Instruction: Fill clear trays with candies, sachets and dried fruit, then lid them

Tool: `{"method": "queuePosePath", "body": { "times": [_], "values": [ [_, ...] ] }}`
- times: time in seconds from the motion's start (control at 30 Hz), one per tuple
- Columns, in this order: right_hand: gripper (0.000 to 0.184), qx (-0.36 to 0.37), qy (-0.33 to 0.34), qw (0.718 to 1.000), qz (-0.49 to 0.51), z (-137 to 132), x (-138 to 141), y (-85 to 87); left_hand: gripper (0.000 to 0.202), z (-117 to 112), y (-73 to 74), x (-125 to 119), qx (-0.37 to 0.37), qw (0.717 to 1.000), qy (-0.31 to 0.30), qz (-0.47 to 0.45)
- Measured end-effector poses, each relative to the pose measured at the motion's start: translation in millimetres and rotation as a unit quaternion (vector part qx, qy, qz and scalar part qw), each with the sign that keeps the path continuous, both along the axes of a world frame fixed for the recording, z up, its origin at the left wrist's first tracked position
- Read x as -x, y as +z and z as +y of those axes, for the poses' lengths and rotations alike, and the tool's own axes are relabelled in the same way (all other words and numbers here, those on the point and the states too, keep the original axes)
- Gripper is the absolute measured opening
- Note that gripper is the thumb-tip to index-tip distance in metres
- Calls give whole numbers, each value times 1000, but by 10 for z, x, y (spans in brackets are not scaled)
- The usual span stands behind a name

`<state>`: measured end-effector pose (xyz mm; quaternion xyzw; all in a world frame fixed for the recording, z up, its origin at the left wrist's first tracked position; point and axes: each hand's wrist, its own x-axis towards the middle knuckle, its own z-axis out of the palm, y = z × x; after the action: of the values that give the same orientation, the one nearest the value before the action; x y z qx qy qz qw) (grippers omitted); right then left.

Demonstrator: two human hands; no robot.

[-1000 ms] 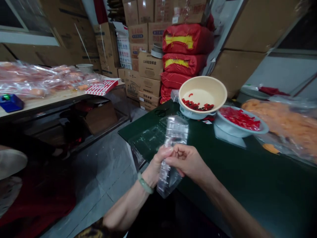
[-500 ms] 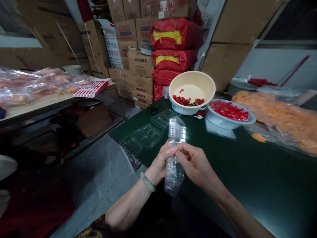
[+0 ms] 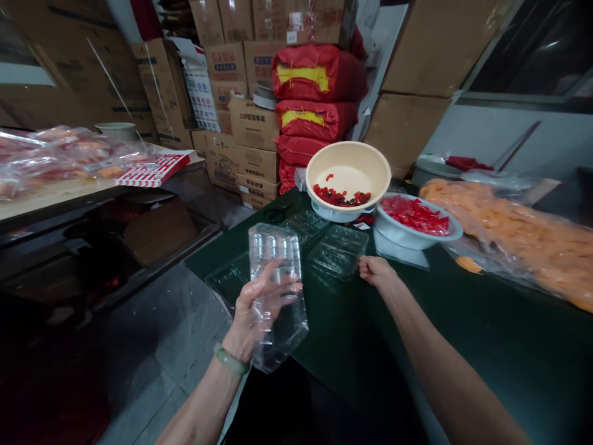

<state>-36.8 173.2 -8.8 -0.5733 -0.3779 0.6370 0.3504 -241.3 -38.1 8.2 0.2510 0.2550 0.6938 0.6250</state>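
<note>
Both hands are apart: my left hand (image 3: 257, 312) spreads its fingers around a clear plastic tray (image 3: 274, 247); my right hand (image 3: 376, 272) curls narrow and empty, just beside another tray (image 3: 338, 252) on the dark green table (image 3: 463, 346).

Red sacks (image 3: 319, 74) and cardboard cartons (image 3: 254, 123) behind a cream basin (image 3: 347, 157) and white bowl (image 3: 407, 240)

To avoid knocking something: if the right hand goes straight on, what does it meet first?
Most likely the clear plastic tray, lying just ahead of the right hand, though depth is unclear from this view.
</note>
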Motion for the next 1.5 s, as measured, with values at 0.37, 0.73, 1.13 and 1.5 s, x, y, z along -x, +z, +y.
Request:
{"method": "queuePosePath", "body": {
  "times": [0.37,0.73,1.13,1.5],
  "values": [
    [22,-184,252,950,-1,-1224,179,569,60,110,69,-615,43,998,-18,-37],
    [25,-180,382,906,41,-1563,160,657,63,30,29,-817,29,996,-77,-32],
    [31,-118,195,963,145,-1882,-59,526,76,-326,410,148,0,987,133,91],
    [21,213,139,955,150,-1421,154,-16,51,-1053,290,896,233,940,239,76]
  ]
}}
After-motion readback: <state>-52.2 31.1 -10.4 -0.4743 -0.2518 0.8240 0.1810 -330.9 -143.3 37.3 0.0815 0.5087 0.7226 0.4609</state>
